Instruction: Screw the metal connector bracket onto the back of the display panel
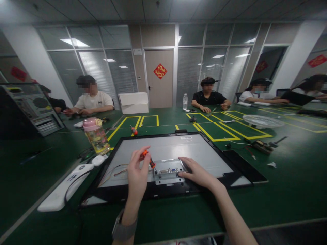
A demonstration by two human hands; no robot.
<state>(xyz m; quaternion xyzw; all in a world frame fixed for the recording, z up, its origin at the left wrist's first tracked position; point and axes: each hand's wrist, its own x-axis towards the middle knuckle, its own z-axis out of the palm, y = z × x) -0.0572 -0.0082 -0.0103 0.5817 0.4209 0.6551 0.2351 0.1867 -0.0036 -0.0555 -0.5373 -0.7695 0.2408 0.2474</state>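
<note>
A disassembled monitor panel (178, 149) lies face down on the green table, its grey metal back up inside a black frame. My left hand (138, 175) is closed on an orange-and-black screwdriver (149, 159), whose tip points down at the metal connector bracket (167, 172) near the panel's front edge. My right hand (195, 172) rests flat on the right end of that bracket, fingers stretched out and holding nothing. Thin coloured wires (116, 172) run across the panel to the left of my left hand.
A pink-lidded bottle (97, 135) and a white monitor stand part (65, 187) lie at the left. A computer case (32, 109) stands far left. A fan grille (263, 120), small tools (260, 145) and a red screwdriver (134, 130) lie farther off. Several people sit along the far side.
</note>
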